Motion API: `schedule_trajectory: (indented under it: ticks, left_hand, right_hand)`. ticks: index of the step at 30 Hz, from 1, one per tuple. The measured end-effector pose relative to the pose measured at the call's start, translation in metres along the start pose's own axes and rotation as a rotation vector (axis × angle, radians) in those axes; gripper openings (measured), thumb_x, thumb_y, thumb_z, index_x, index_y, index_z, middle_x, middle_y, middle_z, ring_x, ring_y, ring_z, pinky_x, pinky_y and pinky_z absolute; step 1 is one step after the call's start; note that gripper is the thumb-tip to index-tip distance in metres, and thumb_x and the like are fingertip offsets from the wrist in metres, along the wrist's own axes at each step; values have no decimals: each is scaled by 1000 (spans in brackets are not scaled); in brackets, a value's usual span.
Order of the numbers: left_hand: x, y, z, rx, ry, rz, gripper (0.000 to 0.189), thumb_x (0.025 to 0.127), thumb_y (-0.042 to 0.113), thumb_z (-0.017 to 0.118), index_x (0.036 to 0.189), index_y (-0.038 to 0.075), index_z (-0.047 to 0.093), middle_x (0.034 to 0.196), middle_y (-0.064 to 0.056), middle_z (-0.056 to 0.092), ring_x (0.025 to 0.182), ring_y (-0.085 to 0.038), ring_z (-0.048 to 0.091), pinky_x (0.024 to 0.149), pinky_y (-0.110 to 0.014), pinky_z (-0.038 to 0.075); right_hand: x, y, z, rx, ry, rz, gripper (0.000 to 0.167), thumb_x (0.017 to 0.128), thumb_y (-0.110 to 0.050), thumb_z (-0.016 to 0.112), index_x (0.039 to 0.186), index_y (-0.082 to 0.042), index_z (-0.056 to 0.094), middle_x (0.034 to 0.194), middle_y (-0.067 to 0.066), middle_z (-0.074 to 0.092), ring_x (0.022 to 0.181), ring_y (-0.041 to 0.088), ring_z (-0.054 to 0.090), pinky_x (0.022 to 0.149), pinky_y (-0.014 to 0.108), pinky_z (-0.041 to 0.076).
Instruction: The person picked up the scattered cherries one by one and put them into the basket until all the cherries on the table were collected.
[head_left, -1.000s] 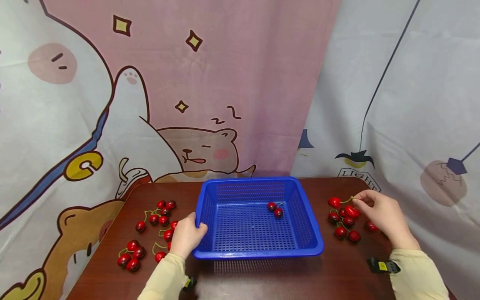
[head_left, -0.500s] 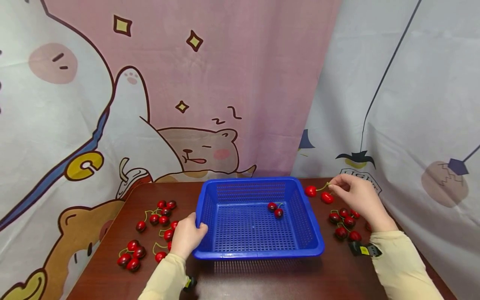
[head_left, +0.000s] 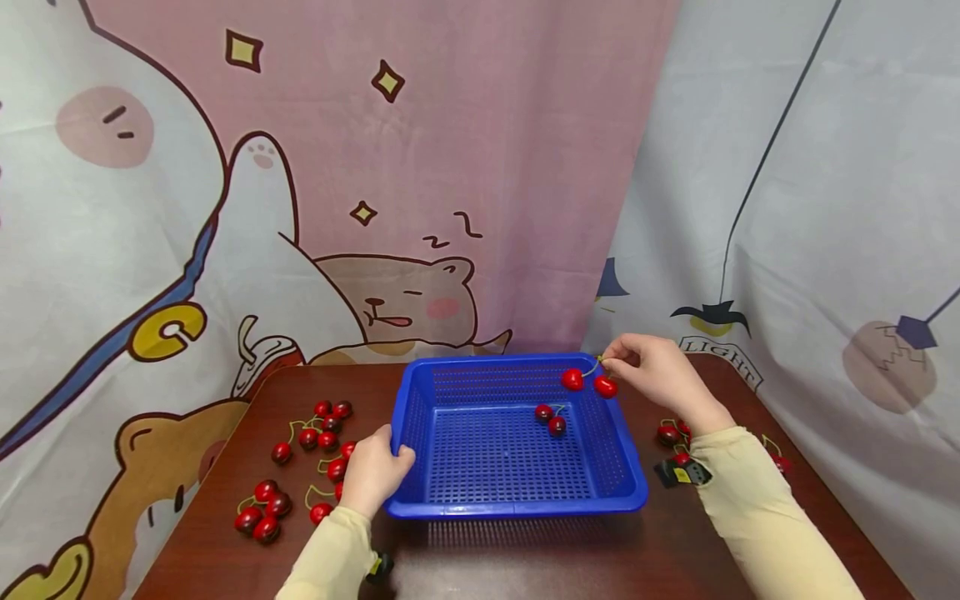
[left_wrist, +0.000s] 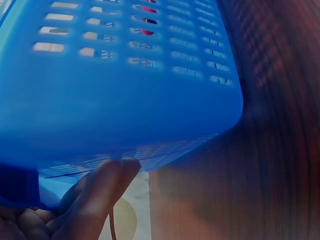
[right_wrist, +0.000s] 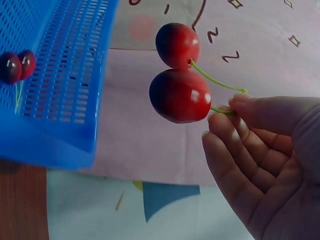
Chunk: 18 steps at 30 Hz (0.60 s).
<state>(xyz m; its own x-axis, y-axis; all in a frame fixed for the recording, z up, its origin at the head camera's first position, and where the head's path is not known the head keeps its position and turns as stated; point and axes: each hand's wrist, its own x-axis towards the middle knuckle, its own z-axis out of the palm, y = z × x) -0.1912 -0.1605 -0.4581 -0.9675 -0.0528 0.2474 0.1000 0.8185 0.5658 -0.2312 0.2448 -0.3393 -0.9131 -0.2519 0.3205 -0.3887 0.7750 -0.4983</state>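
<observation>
My right hand (head_left: 660, 377) pinches the green stems of a pair of red cherries (right_wrist: 181, 96) between thumb and fingertips. In the head view the pair hangs over the right rear part of a blue plastic basket (head_left: 517, 507). The left rim of that basket is gripped by my left hand (head_left: 373, 472), thumb on the inner side. Inside, a darker pair of cherries (head_left: 557, 426) lies on the slotted floor near the right. From the left wrist, the basket's side wall fills most of the view, with fingers (left_wrist: 102, 192) against it.
Several cherries (head_left: 266, 529) lie in bunches on the brown table (head_left: 480, 567) left of the basket. More cherries (head_left: 668, 435) sit at the right, partly hidden by the right forearm. A printed cloth (head_left: 510, 167) hangs behind the table.
My right hand has carried the cherry pair leftward from the right-hand bunch to above the basket's right side. The left hand and the basket have stayed in place.
</observation>
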Motion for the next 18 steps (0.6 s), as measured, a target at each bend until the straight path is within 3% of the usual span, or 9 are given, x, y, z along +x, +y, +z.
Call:
schedule_trajectory:
  ticks: [7,14,18]
  left_hand:
    - [0,0,0,5,2,9,13,80,11,62,87,0,60,73,-14,66,61,-31,61,60,-47,51]
    - [0,0,0,6,-7,-1,15,81,11,62,89,-1,60,75,-15,66,61,-30,62,61,-48,52]
    - [0,1,0,0,-7,-2,15,81,11,62,89,-1,60,75,-15,66,61,-30,62,60,-47,52]
  right_hand:
    - [19,-3,18,-26,-106,-85,6,89,-11,71,84,-13,68,76,-6,63,68,13,55,65,34,46]
    - [32,-6,38,-45,-319,-101,10,89,-10,70,80,-13,66,70,-8,60,60,11,49,59,31,43]
    - [36,-9,49,-68,-400,-116,14,88,-8,70,76,-14,64,69,-9,59,60,9,48,60,30,43]
